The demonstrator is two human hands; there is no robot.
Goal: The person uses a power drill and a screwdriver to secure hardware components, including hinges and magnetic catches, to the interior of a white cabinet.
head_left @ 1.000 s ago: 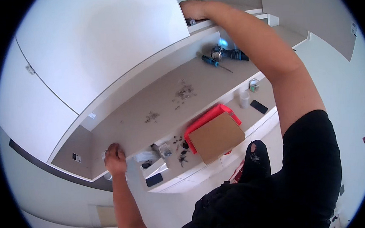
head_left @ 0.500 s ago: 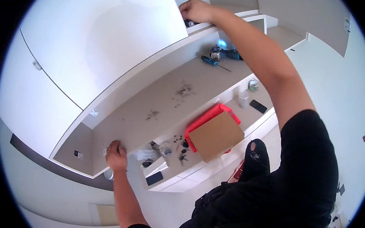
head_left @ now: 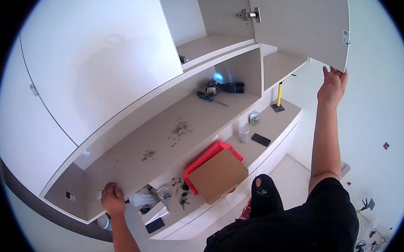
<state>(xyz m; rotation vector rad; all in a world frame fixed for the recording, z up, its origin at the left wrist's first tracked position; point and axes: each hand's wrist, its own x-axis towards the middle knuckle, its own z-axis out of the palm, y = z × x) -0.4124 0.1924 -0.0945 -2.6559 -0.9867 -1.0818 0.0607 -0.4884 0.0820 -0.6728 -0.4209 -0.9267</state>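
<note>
At the lower corner of the open cabinet door (head_left: 304,22), my right hand (head_left: 332,87) grips the edge, its thumb sticking up beside the panel. My left hand (head_left: 113,200) is closed over the front edge of the long shelf (head_left: 158,123), near its left end; its curled fingertips are partly hidden. A small whitish object shows beside its fingers. Inside the opened upper cabinet (head_left: 211,43), a small dark cylinder (head_left: 183,59) lies next to the closed white door (head_left: 111,57). A metal hinge (head_left: 249,15) joins the open door to the cabinet side.
On the shelf are a blue screwdriver (head_left: 206,96), a lit power tool (head_left: 227,87) and scattered small hardware (head_left: 180,128). Below, a cardboard box (head_left: 218,176) rests on a red bag (head_left: 199,163), with phones (head_left: 260,140), jars (head_left: 254,118) and a yellow support (head_left: 280,94) around it.
My right hand has left the upper cabinet and moved right, down to the open door's corner. My left hand stays at the shelf edge. The view has shifted to the right.
</note>
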